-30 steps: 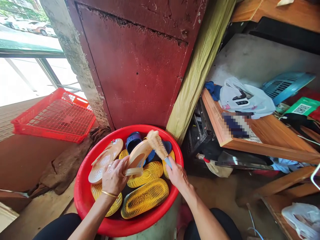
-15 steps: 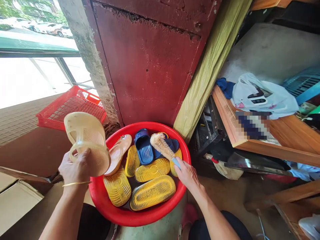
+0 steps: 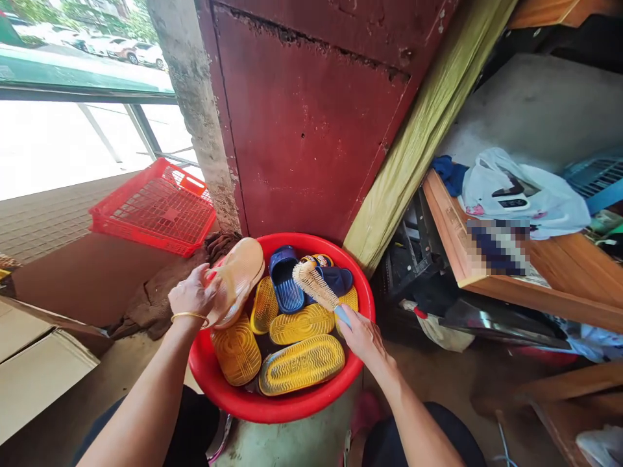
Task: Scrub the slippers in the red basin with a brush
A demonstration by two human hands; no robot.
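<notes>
Near the bottom centre of the frame, a red plastic basin (image 3: 277,412) holds slippers with ridged yellow soles (image 3: 302,365) and a navy slipper (image 3: 285,280). The left hand (image 3: 192,295) closes around a pale peach slipper (image 3: 241,280), tilted up at the basin's upper left rim, while the right hand (image 3: 363,340) grips the blue handle of a bristle scrubbing brush (image 3: 311,284) above the basin's right side.

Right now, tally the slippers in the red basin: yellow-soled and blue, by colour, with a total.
Yellow-soled slippers: 5
Blue slippers: 2
Total in the red basin: 7
</notes>
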